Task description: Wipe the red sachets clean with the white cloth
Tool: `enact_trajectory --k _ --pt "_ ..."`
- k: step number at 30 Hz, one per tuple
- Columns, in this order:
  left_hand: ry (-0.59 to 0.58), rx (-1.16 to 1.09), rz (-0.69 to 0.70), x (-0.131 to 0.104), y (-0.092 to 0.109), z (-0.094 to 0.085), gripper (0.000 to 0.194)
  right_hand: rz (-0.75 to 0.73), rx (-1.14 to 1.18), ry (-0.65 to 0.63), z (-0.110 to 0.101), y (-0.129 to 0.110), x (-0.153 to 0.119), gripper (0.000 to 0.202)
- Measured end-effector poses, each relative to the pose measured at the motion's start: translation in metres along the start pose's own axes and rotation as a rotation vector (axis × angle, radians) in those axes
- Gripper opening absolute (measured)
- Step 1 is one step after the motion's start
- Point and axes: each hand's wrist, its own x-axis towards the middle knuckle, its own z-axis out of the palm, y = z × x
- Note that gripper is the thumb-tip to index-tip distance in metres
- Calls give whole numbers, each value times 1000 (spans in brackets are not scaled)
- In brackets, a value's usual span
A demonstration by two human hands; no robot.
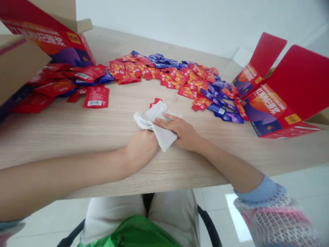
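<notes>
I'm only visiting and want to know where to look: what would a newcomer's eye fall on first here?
Probably the sweep of small red and blue packets across the far side of the table, with open red boxes at both sides. Nearer, in the middle, the right hand rests on a crumpled white cloth, and the left hand is against it.

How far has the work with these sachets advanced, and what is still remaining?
Looks done: the boxes are open, and many sachets lie on the table.
In hand: left hand and right hand at a white cloth, one red sachet at its edge.
Left: probably that sachet; how many others remain, I cannot tell.
</notes>
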Motion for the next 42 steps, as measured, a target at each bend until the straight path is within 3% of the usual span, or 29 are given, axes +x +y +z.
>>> enact_trajectory --k 3,5,8,11,14,16,18,21,25,28,32,35,38,40,42 --pt "-209 127 -87 6 11 -12 30 96 -110 14 -1 23 5 70" --pt "-237 148 -117 7 16 -19 29 198 -162 62 -1 40 6 71" --pt "-184 77 -149 1 11 -22 24 334 -187 158 -2 57 2 69" --pt "-60 28 -199 -6 -4 -20 20 432 -95 317 -4 63 -5 62" --pt "113 6 -229 -5 -16 -15 19 441 46 520 -4 66 -11 55" --pt "182 -12 -271 0 -16 -11 30 415 103 624 -4 67 -12 50" --pt "167 -13 -324 6 -11 -7 50 398 134 673 -2 66 -12 44" --pt "54 5 -359 15 -3 -3 69 391 164 683 -1 59 -11 39" --pt "-29 -12 -419 19 -4 -4 65 358 240 734 -1 46 -7 37" --pt "25 -85 -477 18 -18 -5 56 376 263 812 -2 39 -7 29" --pt "247 -384 -569 19 -50 3 51 368 208 888 0 27 -11 27" --pt "376 -749 -691 24 -68 11 43 179 104 717 4 9 -14 41" --pt "346 -1197 -924 32 -67 12 40 14 16 510 6 -4 -12 47" --pt "282 -1429 -996 33 -57 7 34 0 3 527 4 -3 -11 46" --pt "183 -1548 -987 31 -45 1 31 44 -6 642 0 7 -10 46"
